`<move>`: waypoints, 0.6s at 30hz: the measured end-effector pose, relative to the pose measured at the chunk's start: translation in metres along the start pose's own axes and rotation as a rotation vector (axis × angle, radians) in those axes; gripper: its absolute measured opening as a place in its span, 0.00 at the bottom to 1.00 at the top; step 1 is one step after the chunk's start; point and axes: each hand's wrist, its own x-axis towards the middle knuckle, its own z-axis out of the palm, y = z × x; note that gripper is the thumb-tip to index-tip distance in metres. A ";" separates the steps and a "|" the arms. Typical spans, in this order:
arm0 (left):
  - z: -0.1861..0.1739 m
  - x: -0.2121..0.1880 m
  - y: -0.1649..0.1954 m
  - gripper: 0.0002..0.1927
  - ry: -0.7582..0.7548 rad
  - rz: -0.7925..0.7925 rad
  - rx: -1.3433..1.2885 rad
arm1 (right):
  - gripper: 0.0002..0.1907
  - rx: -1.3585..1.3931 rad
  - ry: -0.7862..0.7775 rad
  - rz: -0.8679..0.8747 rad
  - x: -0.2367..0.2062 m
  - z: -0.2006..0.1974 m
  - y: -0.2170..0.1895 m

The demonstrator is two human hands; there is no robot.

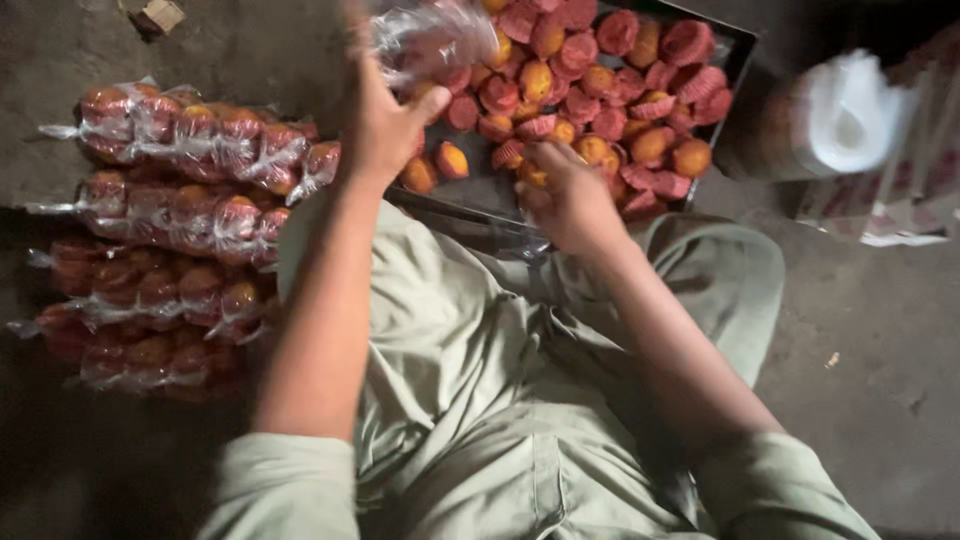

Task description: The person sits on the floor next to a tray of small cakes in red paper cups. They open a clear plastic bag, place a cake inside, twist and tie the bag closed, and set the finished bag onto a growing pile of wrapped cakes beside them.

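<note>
My left hand (pixel 385 120) is raised over the near left corner of a dark metal tray (pixel 740 45) and grips a clear plastic bag (pixel 435 35) with red-cased cupcakes inside. My right hand (pixel 565 195) reaches onto the tray's near edge, fingers closed around an orange cupcake (pixel 532 175). The tray is heaped with loose cupcakes (pixel 590 70) in red paper cases, some upright, some tipped. My knees in pale green trousers (pixel 480 340) sit just below the tray.
Several long filled bags of cupcakes (pixel 190 135) lie stacked in rows on the concrete floor at my left. A roll of white plastic bags (pixel 850 115) and a cardboard box (pixel 915 170) stand at the right. A small scrap (pixel 160 15) lies at the top left.
</note>
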 end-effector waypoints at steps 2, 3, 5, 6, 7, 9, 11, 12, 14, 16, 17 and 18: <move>0.003 0.010 -0.017 0.50 0.014 -0.068 0.028 | 0.23 -0.151 0.076 -0.141 0.028 0.033 0.015; 0.010 0.013 -0.021 0.51 -0.047 -0.152 0.157 | 0.23 -0.265 0.124 -0.219 0.042 0.048 0.023; 0.023 0.020 -0.026 0.52 -0.139 -0.216 0.335 | 0.20 -0.326 0.158 -0.237 0.063 0.071 0.038; 0.029 0.024 -0.028 0.51 -0.175 -0.193 0.382 | 0.18 -0.277 0.143 -0.171 0.070 0.080 0.045; 0.034 0.030 -0.029 0.51 -0.206 -0.164 0.427 | 0.16 -0.233 0.132 -0.109 0.078 0.088 0.050; 0.041 0.041 -0.032 0.48 -0.266 -0.311 0.485 | 0.17 -0.102 0.126 0.017 0.088 0.106 0.052; 0.046 0.049 -0.034 0.42 -0.280 -0.354 0.539 | 0.18 -0.004 0.106 0.061 0.097 0.123 0.050; 0.047 0.051 -0.035 0.38 -0.267 -0.323 0.570 | 0.17 0.034 0.090 0.043 0.100 0.131 0.047; 0.051 0.052 -0.036 0.28 -0.247 -0.262 0.640 | 0.19 0.092 0.051 0.017 0.104 0.139 0.041; 0.056 0.049 -0.036 0.17 -0.240 -0.220 0.713 | 0.23 0.133 -0.013 0.005 0.103 0.141 0.036; 0.058 0.047 -0.037 0.16 -0.256 -0.212 0.712 | 0.23 0.128 0.005 -0.027 0.102 0.139 0.035; 0.059 0.045 -0.037 0.14 -0.268 -0.204 0.710 | 0.22 0.120 0.023 -0.062 0.100 0.137 0.034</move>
